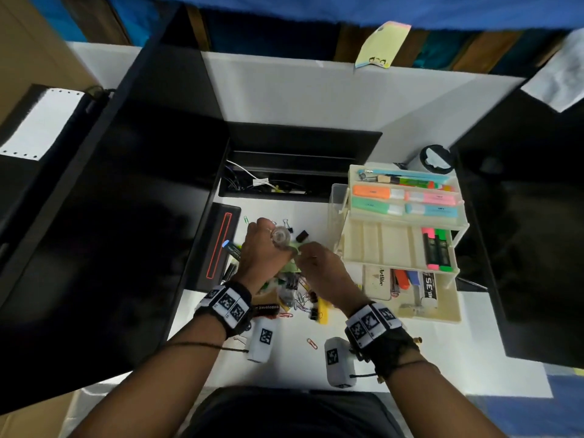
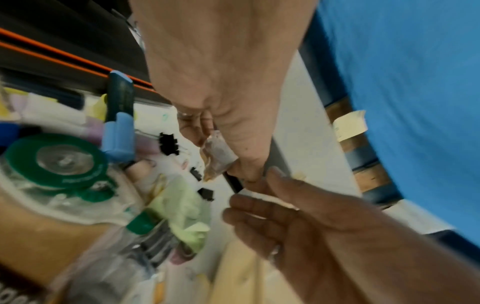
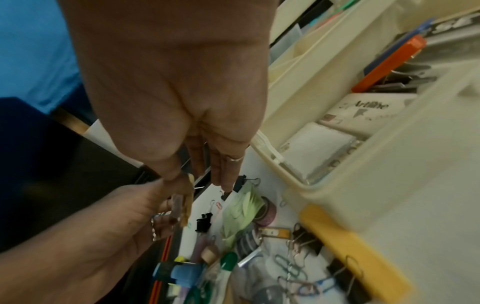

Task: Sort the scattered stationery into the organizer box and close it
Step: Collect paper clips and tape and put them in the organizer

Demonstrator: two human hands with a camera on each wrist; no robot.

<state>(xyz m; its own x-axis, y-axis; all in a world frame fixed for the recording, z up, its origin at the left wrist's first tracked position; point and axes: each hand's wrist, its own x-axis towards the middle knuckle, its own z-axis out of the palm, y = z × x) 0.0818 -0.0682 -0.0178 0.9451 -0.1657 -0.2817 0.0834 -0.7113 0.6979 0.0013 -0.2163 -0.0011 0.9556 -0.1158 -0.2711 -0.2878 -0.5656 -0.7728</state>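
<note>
My left hand [image 1: 278, 245] holds a small clear tape roll [image 1: 280, 237] above the scattered pile; its fingers curl round the tape roll [image 2: 219, 153] in the left wrist view. My right hand [image 1: 301, 252] meets it from the right. Thumb and forefinger of the right hand [image 2: 257, 187] pinch the roll's edge. In the right wrist view the tape roll [image 3: 182, 207] shows edge-on below my right hand's thumb. The cream organizer box [image 1: 379, 241] stands open to the right, its tiers fanned out, with highlighters [image 1: 404, 197] and markers [image 1: 437, 249] inside.
Under my hands lie binder clips [image 2: 168, 144], paper clips [image 1: 312, 343], a green tape dispenser [image 2: 57, 160], a blue-capped marker [image 2: 119, 115], green sticky notes [image 3: 241, 207] and a yellow item [image 1: 323, 311]. A black pad [image 1: 218, 245] lies left, an open cable tray [image 1: 284, 181] behind, a cup [image 1: 436, 158] back right.
</note>
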